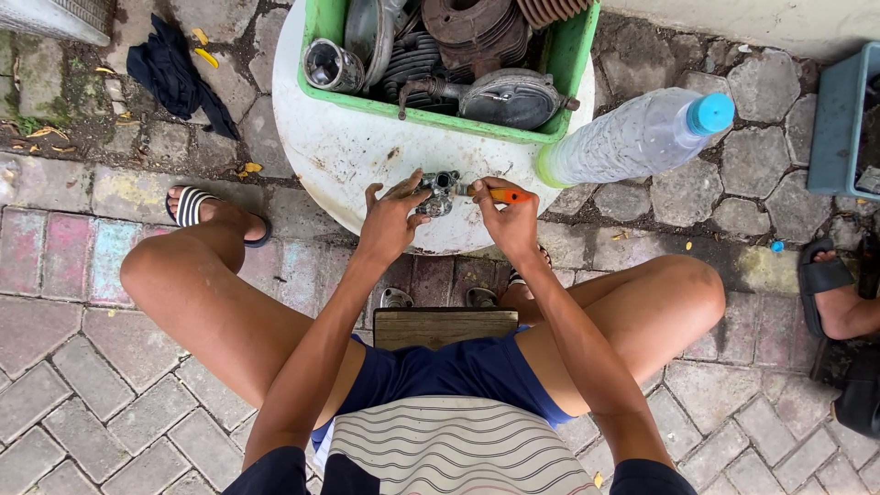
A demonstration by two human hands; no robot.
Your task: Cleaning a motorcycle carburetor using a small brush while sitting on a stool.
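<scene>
My left hand (392, 220) grips a small grey metal engine part (437, 193) and holds it over the white round tabletop (339, 156). To its right, my right hand (505, 215) is closed around a tool with an orange handle (507, 195), whose tip points left and meets the part. I sit on a low wooden stool (445, 326) with my knees spread to both sides.
A green crate (431, 115) with several dark greasy metal parts stands on the far side of the tabletop. A clear plastic bottle with a blue cap (642, 136) lies at the right. Dark cloth (174, 73) lies at the far left. Another person's sandalled foot (830, 293) is at right.
</scene>
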